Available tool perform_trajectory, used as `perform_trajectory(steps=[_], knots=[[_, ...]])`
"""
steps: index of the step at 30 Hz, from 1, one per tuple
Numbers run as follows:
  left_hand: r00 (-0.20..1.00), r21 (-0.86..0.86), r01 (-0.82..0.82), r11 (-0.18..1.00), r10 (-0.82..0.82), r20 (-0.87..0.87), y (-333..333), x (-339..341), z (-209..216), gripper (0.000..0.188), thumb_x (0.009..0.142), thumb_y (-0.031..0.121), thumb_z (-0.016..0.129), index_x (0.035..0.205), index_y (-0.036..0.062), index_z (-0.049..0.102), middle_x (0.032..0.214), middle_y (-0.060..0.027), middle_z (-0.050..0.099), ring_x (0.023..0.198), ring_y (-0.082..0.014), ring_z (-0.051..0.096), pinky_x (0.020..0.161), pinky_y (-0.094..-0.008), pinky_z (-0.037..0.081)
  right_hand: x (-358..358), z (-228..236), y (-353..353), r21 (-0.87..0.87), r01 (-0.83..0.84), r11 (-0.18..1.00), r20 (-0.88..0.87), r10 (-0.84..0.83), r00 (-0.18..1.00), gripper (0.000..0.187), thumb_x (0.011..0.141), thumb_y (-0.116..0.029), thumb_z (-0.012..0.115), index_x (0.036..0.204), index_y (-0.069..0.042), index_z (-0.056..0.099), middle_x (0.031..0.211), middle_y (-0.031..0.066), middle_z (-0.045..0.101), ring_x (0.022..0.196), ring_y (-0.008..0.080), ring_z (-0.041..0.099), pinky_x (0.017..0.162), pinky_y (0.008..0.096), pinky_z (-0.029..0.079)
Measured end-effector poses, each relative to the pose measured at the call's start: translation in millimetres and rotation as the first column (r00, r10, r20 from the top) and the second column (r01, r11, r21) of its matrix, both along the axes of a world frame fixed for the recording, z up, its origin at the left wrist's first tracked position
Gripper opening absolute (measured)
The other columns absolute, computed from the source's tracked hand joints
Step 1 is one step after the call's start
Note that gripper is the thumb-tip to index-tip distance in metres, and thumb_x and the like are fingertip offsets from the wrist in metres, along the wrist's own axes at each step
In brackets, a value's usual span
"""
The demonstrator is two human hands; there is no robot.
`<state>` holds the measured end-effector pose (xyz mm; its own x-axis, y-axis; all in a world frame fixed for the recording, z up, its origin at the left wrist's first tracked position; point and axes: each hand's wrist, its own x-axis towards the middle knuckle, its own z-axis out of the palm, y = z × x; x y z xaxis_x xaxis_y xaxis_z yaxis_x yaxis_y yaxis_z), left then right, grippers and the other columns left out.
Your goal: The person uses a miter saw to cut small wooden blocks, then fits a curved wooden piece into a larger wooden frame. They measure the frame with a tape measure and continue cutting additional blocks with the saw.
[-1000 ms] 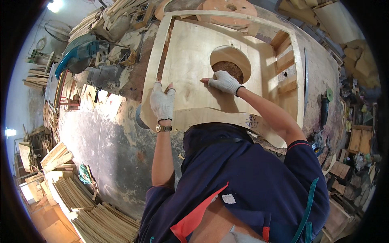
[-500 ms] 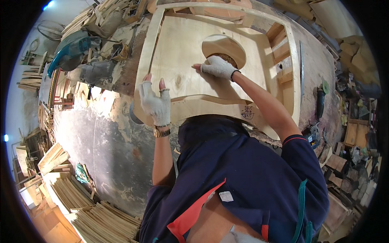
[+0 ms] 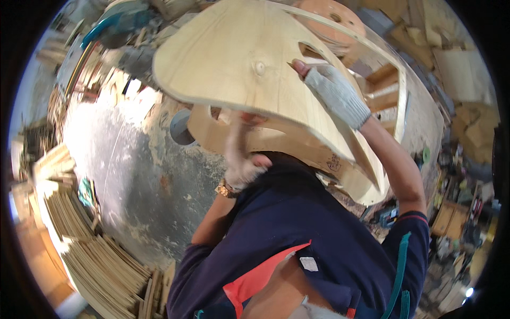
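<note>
A broad, pale plywood panel (image 3: 228,58) with a curved outline is tilted up out of a wooden frame (image 3: 366,40). My right hand (image 3: 336,94), in a white fingertip-less glove, grips the panel at its cut-out hole, thumb on the upper face; the other fingers are hidden. Below the panel's near edge is my left hand (image 3: 243,159), gloved the same way and smeared by motion. Its fingers lie close to that edge, but whether they touch it is unclear. The frame's wavy near rail (image 3: 333,166) shows under the panel.
The frame rests on a worn grey surface (image 3: 149,165). A teal saw (image 3: 117,26) stands at the far left. Stacks of thin wooden strips (image 3: 101,271) lie at the lower left. An orange-brown round piece (image 3: 329,21) sits beyond the frame, and a teal power tool (image 3: 387,215) lies at right.
The panel, previously flat in the frame, has tilted up and swung left. My right hand has moved right with it. My left hand has left the frame's left rail and dropped below the panel.
</note>
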<state>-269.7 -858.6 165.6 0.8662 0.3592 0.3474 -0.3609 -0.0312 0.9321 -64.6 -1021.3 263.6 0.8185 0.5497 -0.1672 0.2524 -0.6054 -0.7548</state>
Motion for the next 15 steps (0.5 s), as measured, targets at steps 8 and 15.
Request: perform_trajectory(steps=[8,15], knots=[[0.96,-0.04,0.271,0.962,-0.273,-0.063,-54,-47,31,0.081,0.085,0.044,0.076,0.141,-0.0059,0.046,0.13,-0.0151,0.063,0.119,-0.0243,0.062,0.102,-0.0387,0.049,-80,85,86,0.042,-0.415,0.909,0.317,0.381,0.868,0.052,0.103,-0.05,0.063,0.086,0.0,0.066,0.065,0.0108,0.058,0.065,0.0218,0.059,0.064,0.0383,0.046],[0.923,-0.194,-0.384,0.903,0.37,-0.105,-55,-89,45,0.035,0.097,0.016,0.071,0.126,-0.0004,0.062,0.115,-0.0095,0.072,0.103,-0.0187,0.07,0.09,-0.0345,0.057,-152,110,171,-0.453,-0.71,0.54,0.509,0.81,0.291,0.05,0.097,-0.046,0.067,0.116,0.001,0.064,0.094,0.0243,0.069,0.097,0.0445,0.069,0.082,0.0492,0.052]])
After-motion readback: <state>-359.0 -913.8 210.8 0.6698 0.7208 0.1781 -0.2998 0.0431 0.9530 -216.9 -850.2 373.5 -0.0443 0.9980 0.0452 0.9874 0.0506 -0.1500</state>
